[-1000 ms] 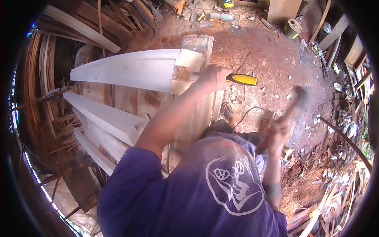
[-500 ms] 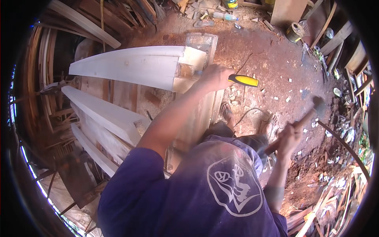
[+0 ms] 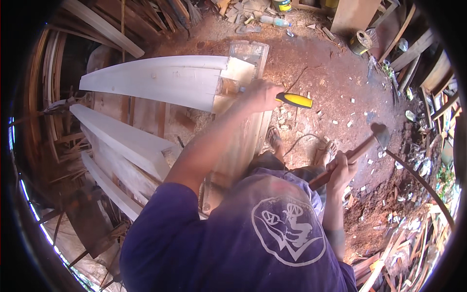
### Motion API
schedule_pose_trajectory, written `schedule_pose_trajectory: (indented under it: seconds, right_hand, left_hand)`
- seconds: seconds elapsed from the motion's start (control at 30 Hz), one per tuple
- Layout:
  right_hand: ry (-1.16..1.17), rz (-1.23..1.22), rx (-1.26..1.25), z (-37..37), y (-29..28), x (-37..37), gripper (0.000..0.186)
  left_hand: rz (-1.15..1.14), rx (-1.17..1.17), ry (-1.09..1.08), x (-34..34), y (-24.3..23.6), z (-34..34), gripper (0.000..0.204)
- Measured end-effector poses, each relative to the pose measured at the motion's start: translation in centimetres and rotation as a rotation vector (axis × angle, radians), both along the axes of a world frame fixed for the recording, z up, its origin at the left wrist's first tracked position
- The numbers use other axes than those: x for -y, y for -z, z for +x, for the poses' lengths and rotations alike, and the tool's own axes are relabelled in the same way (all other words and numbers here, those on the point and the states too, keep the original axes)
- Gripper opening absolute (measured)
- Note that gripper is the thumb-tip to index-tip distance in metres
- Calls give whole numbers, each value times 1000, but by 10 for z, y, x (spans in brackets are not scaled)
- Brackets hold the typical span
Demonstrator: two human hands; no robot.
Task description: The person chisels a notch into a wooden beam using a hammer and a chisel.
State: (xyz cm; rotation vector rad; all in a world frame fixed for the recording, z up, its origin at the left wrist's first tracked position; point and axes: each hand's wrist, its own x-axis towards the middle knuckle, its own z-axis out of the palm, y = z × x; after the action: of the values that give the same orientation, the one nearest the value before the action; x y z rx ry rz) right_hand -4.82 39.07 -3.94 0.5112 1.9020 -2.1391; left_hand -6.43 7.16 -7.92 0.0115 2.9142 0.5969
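My left hand [image 3: 265, 96] is wrapped round a chisel [image 3: 296, 100] with a yellow and black handle. The handle points right; the hand mostly covers the blade, at the notched end of a long pale board [image 3: 155, 82]. My right hand [image 3: 342, 171] grips the wooden shaft of a hammer [image 3: 361, 150], its metal head raised over the floor and apart from the chisel handle. Under the board's cut end lies a worn wooden bench [image 3: 261, 127]. Two more pale pieces, a thick board [image 3: 121, 138] and a narrower board [image 3: 108, 184], lie nearer on the left.
Wood chips are scattered over the brown dirt floor [image 3: 335, 87]. At the back stand a rusty can [image 3: 361, 43] and a lying plastic bottle [image 3: 275, 21]. Planks [image 3: 104, 27] lean at the far left. Scrap wood strips [image 3: 404, 258] heap up at the lower right.
The hammer in my right hand has shifted left and slightly down. My left hand and the chisel show only a slight shift left along with the view.
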Motion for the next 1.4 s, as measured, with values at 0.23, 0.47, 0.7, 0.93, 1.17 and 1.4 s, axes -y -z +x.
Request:
schedule_pose_trajectory:
  seconds: [0.23, 0.47, 0.7, 0.93, 1.17, 1.4]
  right_hand:
    - [-604, 167, 219, 19, 1, 55, 12]
    - [-219, 177, 289, -25, 28, -28, 21]
    - [-49, 33, 213, -46, 9, -34, 15]
    - [-226, -17, 294, -19, 10, -7, 12]
    - [-154, -34, 343, 2, 30, -35, 13]
    - [-17, -35, 353, 2, 47, -65, 15]
  left_hand:
    - [-23, 162, -78, -2, -19, -2, 20]
    - [143, -38, -28, 18, -73, 22, 11]
    - [813, -605, -651, 113, -137, 77, 32]
    - [247, -332, 54, -20, -80, 26, 7]
    - [163, -383, 131, -29, -26, 1, 10]
    - [63, -169, 56, -23, -21, -11, 23]
